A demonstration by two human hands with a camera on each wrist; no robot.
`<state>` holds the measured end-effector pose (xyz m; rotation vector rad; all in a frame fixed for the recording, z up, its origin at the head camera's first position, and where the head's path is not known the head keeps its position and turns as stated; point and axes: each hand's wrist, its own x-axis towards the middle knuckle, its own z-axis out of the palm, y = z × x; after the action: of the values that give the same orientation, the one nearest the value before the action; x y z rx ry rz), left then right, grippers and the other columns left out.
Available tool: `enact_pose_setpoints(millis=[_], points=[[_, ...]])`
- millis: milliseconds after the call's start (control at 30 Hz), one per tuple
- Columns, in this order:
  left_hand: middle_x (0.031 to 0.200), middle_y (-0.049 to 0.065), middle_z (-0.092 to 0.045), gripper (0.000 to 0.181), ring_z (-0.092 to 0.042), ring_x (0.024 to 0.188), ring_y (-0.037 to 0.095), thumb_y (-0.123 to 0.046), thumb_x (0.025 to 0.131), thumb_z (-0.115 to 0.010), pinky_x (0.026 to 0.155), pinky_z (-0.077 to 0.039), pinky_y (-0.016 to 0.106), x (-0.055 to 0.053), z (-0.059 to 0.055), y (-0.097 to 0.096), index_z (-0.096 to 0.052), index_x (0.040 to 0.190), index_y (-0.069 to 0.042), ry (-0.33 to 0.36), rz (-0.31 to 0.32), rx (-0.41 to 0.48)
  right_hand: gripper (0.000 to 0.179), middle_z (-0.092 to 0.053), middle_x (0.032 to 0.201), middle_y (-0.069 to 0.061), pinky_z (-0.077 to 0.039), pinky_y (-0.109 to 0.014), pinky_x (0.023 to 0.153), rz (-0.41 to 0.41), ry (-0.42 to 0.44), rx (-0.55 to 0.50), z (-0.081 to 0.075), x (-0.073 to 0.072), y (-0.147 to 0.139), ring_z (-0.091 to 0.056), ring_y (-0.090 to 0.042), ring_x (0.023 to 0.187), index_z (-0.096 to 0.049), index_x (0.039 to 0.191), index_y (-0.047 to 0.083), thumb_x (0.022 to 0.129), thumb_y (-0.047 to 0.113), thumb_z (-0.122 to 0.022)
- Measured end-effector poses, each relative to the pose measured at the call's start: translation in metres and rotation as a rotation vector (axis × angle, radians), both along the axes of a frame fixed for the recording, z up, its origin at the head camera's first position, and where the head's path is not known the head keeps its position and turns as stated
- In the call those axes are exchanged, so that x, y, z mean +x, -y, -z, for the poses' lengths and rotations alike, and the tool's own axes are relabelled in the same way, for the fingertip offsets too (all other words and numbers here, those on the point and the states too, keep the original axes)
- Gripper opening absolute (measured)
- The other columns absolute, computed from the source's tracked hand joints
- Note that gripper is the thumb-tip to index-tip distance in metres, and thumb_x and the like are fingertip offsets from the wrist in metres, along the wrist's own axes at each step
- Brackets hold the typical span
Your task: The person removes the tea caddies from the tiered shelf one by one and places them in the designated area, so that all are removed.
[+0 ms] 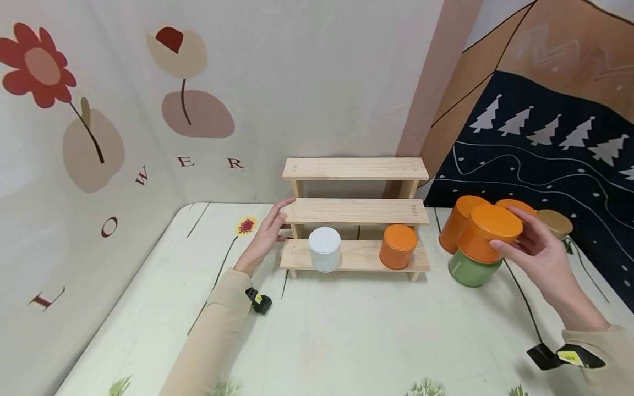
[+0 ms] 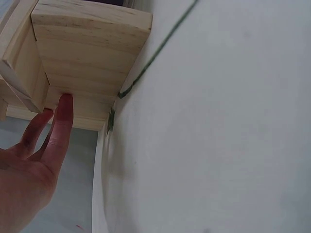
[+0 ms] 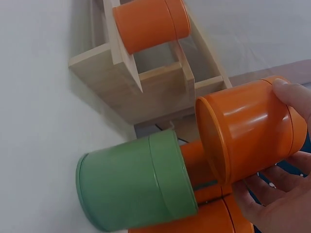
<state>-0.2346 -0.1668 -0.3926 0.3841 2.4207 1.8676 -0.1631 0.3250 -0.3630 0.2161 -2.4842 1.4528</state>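
My right hand (image 1: 547,261) holds an orange lidded tin (image 1: 490,231) between thumb and fingers, above a green tin (image 1: 473,269). In the right wrist view the held tin (image 3: 257,131) is tilted and apart from the green tin (image 3: 131,179). At the left end of a three-step wooden shelf (image 1: 356,210) is my left hand (image 1: 267,234), its fingertips touching the wood. Seen from the left wrist, that hand (image 2: 36,174) has extended fingers against the shelf's side. On the bottom step stand a white tin (image 1: 324,250) at left and another orange tin (image 1: 398,246) at right.
Around the green tin stand more tins: a tall orange one (image 1: 452,228), another orange one (image 1: 515,204) behind, and one with a gold lid (image 1: 556,223). A printed cloth wall (image 1: 317,82) rises behind the shelf; a dark tree-patterned panel (image 1: 545,165) is at right.
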Motion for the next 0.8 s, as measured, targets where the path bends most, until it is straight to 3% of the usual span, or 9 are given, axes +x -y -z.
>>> enact_pose_setpoints(millis=[267,567,800], points=[[0.155,0.015,-0.022,0.046,-0.045,0.122,0.045,-0.025,0.108,-0.028,0.087,-0.043,0.055,0.0,0.001,0.001,-0.027,0.152,-0.013,0.001,0.002,0.01,0.07,-0.043,0.135,0.011,-0.038,-0.004,0.081,0.019,-0.009,-0.022,0.007,0.007,-0.013,-0.045,0.005,0.108,-0.032,0.152,0.021,0.093,0.001,-0.063],[0.155,0.015,-0.023,0.046,-0.044,0.122,0.046,-0.024,0.108,-0.029,0.089,-0.041,0.057,-0.001,0.002,0.0,-0.027,0.152,-0.014,0.007,0.009,0.023,0.07,-0.035,0.15,0.001,-0.036,-0.003,0.083,0.132,0.005,0.022,0.014,0.014,-0.026,-0.041,0.008,0.108,-0.029,0.152,0.024,0.093,0.008,-0.063],[0.156,0.014,-0.022,0.045,-0.044,0.123,0.044,-0.023,0.108,-0.029,0.089,-0.041,0.058,0.0,0.001,0.0,-0.027,0.152,-0.014,0.003,0.006,0.023,0.071,-0.033,0.152,0.001,-0.034,-0.003,0.086,0.167,0.009,0.048,0.02,0.018,-0.032,-0.04,0.006,0.114,-0.028,0.153,0.025,0.094,0.009,-0.063]])
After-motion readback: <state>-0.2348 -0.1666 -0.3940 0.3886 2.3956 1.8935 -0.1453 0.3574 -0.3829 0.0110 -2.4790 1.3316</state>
